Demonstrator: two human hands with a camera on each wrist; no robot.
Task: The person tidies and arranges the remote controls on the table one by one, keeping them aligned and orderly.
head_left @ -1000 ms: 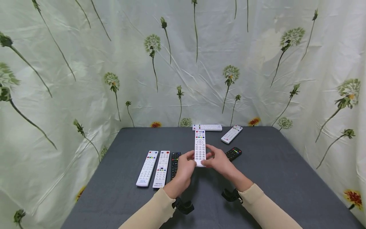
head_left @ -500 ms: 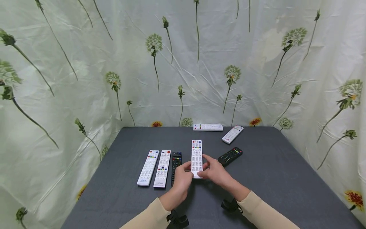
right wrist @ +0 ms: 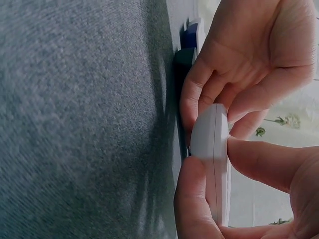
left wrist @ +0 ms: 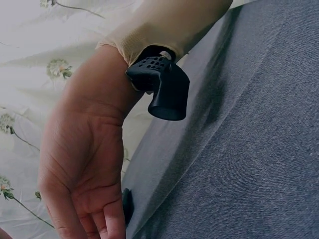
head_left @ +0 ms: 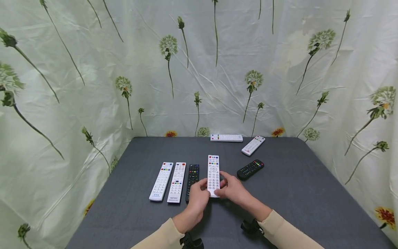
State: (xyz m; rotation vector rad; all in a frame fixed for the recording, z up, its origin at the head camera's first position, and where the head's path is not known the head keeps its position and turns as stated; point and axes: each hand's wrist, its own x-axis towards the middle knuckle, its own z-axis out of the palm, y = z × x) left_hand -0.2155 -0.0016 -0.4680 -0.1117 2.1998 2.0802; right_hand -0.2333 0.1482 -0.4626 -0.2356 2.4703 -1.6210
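A white remote control (head_left: 213, 175) with a keypad and colored buttons is between my two hands. My right hand (head_left: 234, 189) pinches its lower right edge, thumb on the top face and fingers underneath, as the right wrist view shows. On the opposite edge, my left hand (head_left: 197, 197) holds it between thumb and curled fingers. In the left wrist view the left palm (left wrist: 84, 139) shows, but the remote does not. A black remote (head_left: 192, 178) lies just left of the held one, partly covered by the left hand.
Two white remotes (head_left: 161, 181) (head_left: 176, 182) lie side by side at the left of the dark grey table (head_left: 280, 193). A black remote (head_left: 250, 169) lies at the right. Further back are a tilted white remote (head_left: 253, 145) and a crosswise white remote (head_left: 226, 138), before a floral curtain (head_left: 199, 69).
Both hands have brought the white remote lower, closer to the person and slightly left, beside the row of remotes. The black remote at the right is now fully uncovered.
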